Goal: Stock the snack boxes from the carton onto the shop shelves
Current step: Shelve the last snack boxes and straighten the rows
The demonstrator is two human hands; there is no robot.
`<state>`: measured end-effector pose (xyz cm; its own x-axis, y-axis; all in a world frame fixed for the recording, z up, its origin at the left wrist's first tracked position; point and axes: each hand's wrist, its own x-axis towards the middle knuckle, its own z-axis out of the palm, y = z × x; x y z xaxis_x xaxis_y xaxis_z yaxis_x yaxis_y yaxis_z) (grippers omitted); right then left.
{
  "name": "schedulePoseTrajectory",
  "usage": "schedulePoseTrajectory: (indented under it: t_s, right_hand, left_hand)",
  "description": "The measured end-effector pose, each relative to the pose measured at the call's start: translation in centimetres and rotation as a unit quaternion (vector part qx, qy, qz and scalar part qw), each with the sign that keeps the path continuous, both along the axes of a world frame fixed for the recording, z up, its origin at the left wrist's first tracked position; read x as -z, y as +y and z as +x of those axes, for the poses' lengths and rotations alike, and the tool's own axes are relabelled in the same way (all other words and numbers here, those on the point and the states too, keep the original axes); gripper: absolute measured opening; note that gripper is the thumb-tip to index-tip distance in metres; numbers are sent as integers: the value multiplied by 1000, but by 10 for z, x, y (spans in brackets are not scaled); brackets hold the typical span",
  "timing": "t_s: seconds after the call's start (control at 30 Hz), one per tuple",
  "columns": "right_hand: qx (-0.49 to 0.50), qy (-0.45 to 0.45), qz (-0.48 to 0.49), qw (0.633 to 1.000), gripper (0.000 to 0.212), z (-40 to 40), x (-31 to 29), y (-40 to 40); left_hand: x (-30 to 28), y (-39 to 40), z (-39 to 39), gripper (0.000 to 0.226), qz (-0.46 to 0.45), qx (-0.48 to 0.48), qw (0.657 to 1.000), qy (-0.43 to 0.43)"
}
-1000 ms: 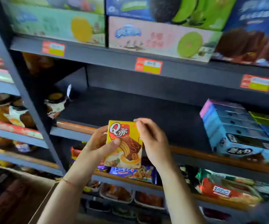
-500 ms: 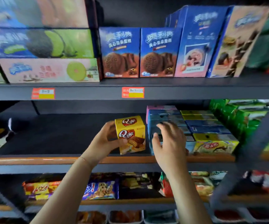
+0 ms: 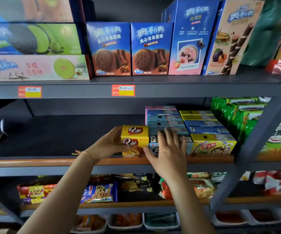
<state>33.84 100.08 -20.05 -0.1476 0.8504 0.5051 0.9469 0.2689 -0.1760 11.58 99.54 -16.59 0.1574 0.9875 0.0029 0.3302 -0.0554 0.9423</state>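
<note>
Snack box (image 3: 134, 141): gripped on its left side by the left hand (image 3: 108, 144), fingers curled behind it and thumb on the front face. It stands upright on the middle shelf (image 3: 51, 137) at the front lip, printed front facing outward toward the camera, top panel visible; its long axis cannot be told, the box looking roughly cubic. Yellow carton, red "Q" logo on top and front, picture of a chocolate-coated cake at the lower front. Its right side is just beside a stack of blue boxes (image 3: 166, 122). The right hand (image 3: 168, 149) is spread flat, fingers straight, against the front of that stack, holding nothing. Yellow cartoon-printed box (image 3: 212, 146) sits further right.
</note>
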Motion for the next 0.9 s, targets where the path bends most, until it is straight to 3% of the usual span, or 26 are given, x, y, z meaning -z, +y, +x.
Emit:
schedulePoseTrajectory:
  t_s: [0.13,0.27,0.33,0.4,0.5,0.67,0.8,0.9]
  right_hand:
    - [-7,4,4,1000,85,0,1,0]
    - [-54,94,32,994,87,-10,2,-7]
    - [-96,164,77,979,76,-22,0,-16]
    - [-139,229,135,954,57,-40,-3,-27]
    - [-211,289,169,919,21,-81,-4,-45]
    - [-347,286,-20,893,18,-192,16,-71]
    - [-387,209,-228,869,33,-312,61,-94]
    - [-397,156,-336,840,21,-409,108,-116]
  left_hand:
    - [2,0,3,62,6,-7,1000,15]
    - [6,-1,5,62,22,-6,1000,15]
    - [9,-5,1,68,39,-12,999,24]
    - [13,-16,-10,71,102,-91,990,26]
    - [19,-50,-39,30,192,-262,946,-18]
    - [60,-117,-135,19,124,-401,905,-66]
    - [117,-177,-238,19,24,-483,873,-63]
    - [166,-232,-320,30,-62,-541,837,-48]
